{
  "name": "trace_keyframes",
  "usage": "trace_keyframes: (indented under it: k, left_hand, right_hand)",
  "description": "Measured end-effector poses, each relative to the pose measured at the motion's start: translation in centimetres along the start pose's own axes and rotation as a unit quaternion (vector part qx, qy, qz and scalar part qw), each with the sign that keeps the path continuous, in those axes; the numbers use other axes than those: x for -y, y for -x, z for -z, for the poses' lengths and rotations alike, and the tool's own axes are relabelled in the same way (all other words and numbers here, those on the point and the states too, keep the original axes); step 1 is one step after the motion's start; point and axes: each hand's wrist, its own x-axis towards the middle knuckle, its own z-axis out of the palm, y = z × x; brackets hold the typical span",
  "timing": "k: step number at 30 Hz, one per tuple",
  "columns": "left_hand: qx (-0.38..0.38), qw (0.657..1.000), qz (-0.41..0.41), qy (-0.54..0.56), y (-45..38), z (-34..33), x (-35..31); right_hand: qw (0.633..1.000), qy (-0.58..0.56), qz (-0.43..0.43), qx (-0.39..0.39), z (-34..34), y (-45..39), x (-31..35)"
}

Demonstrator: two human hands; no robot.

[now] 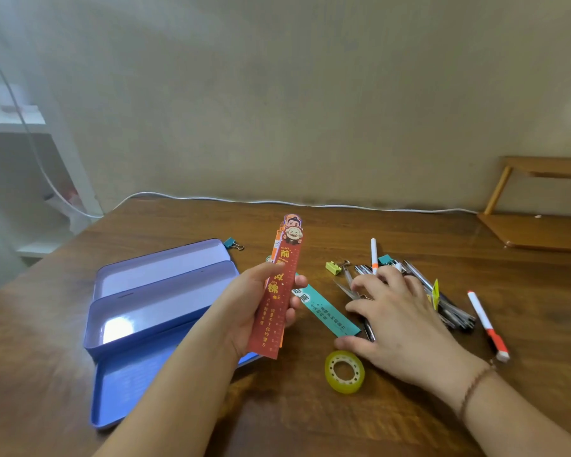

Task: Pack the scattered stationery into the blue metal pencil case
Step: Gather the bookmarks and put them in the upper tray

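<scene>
Clearly mid-pack, with nothing visible yet inside the blue metal pencil case [152,311], lying open at the left of the wooden table [343,232], its lid propped back and an inner tray raised above the base.

Left hand [261,308] clamped on red card rulers [282,291], thumb across the front and fingers curled behind, held upright just right of the case; a second, orange one peeking out behind the red. Right hand [396,311] spread flat, palm down, over the heap of pens [449,301] and the scissors [350,288], fingers splayed and closed on nothing.

Best done by tilting the rulers flat and laying them lengthwise along a bare compartment, long edge against a wall, so slimmer pieces can nest beside them. Worth checking the length against the tray before letting go; cannot tell from here whether the cartoon-headed tips will clear the end wall.

Red ruler: thin printed card, yellow characters down the face, tick marks along one edge, likely to flex if pinched hard.

Waiting on the table: teal ruler [330,313], roll of yellow tape [344,371], white-and-orange markers [488,326], green binder clip [333,268] and a teal binder clip [229,242] just behind the case.
</scene>
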Motion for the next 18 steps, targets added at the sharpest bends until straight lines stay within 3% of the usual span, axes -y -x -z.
trace_keyframes:
  k: [9,13,18]
  left_hand:
    - [-0.003,1.000,0.002,0.000,-0.3,0.1,0.2]
    - [-0.001,1.000,-0.002,-0.002,-0.3,0.2,0.2]
    - [0.004,1.000,0.003,0.005,-0.4,0.3,0.3]
  right_hand:
    - [0.995,-0.051,-0.083,-0.024,-0.1,0.0,1.1]
    - [0.996,0.013,-0.087,-0.027,-0.5,0.5,1.5]
    - [0.994,0.015,-0.102,-0.029,-0.3,0.1,2.1]
